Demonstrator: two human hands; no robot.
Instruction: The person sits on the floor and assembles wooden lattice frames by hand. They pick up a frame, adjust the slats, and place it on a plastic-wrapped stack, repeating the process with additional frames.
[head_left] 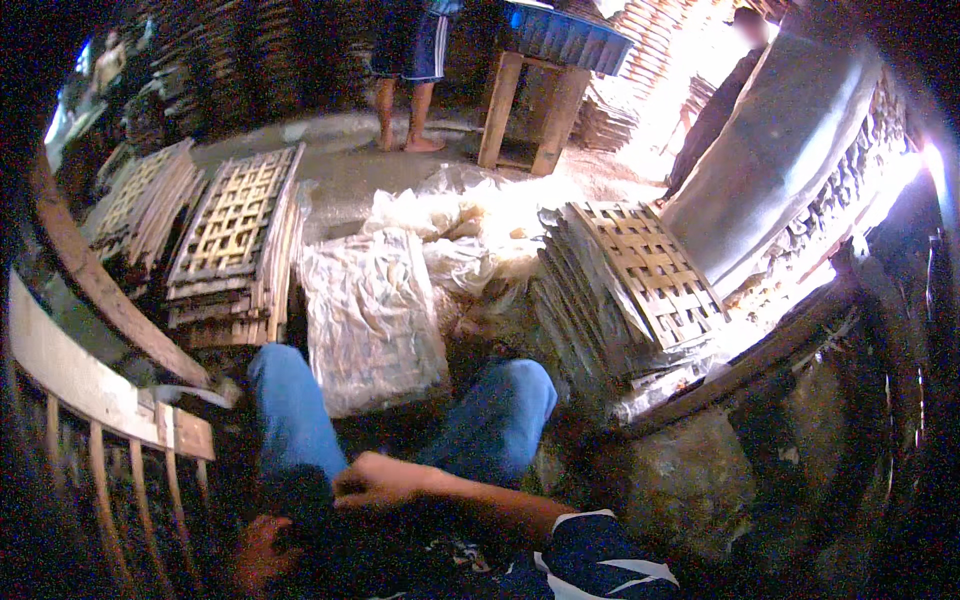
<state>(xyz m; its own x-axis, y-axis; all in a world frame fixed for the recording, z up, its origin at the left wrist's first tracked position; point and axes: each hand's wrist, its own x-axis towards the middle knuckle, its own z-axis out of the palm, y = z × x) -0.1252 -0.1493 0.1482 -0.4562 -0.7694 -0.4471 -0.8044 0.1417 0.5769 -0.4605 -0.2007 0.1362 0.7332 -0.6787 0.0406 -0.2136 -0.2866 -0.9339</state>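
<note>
In the head view, the nearest thing to the hands is a plastic-covered panel [372, 315], lying just beyond and between the blue-trousered knees [515, 405]. It is roughly rectangular, its cloudy, whitish film creased all over, with faint brownish patches showing through. More crumpled film [440, 215] lies behind it; a stack of woven slatted trays [235, 225] stands to its left, another woven tray stack [650, 275] to its right.

The right hand [378, 482] is over the lap near the left thigh, its fingers curled under; whether they pinch anything I cannot tell. The left hand [262, 555], low, dim and blurred, has bent-looking fingers, and its grip cannot be made out. The lap is nearly black, glare washes out the upper right, and the standing person [412, 70] is cut off above.
</note>
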